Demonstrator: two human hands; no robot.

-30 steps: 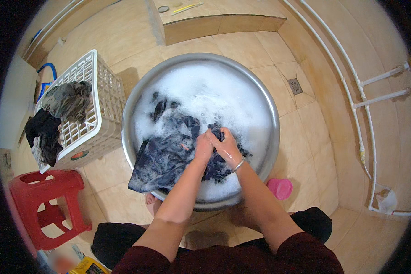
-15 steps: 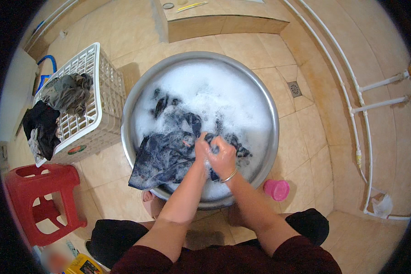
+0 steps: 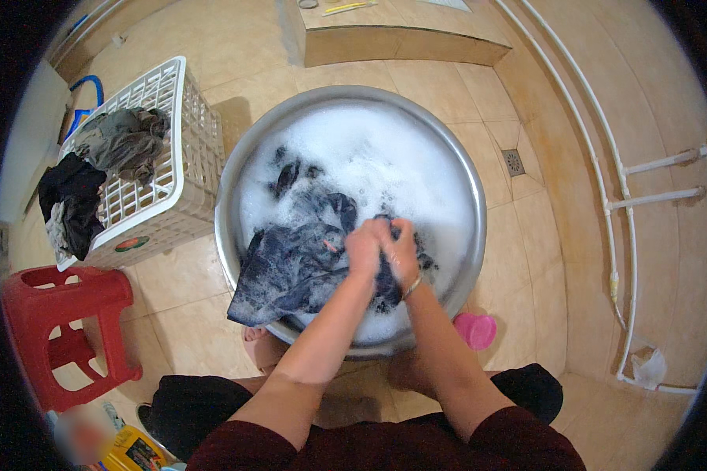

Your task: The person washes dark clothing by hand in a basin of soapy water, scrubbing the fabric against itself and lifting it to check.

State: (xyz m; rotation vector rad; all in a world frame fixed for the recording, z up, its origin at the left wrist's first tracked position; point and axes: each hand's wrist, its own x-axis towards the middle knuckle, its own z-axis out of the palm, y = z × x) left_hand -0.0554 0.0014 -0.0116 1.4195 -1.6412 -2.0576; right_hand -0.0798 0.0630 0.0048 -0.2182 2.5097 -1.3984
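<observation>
A wide metal basin (image 3: 229, 275) full of white suds (image 3: 385, 141) stands on the floor before me. Dark navy wet cloth, seemingly a garment (image 3: 291, 271), lies in it, one end draped over the near-left rim. Both hands are close together near the basin's middle. My left hand (image 3: 363, 247) is closed on the dark garment, its knuckles up. My right hand (image 3: 401, 251), with a bangle at the wrist, is curled round a bunched part of the same garment, pressed against the left hand. Another dark piece of cloth (image 3: 287, 177) pokes out of the foam farther left.
On the left, a white plastic basket (image 3: 184, 141) carries dark clothes (image 3: 122, 141) on top. A red stool (image 3: 71, 334) stands nearer, with a yellow container (image 3: 133, 451) below it. A pink cup (image 3: 476, 330) sits right of the basin, near a floor drain (image 3: 513, 162) and white wall pipes (image 3: 609, 204).
Both hands have shifted slightly right and come tighter together, moving over the garment. The whole view has also slid a little. The garment still hangs over the near-left rim.
</observation>
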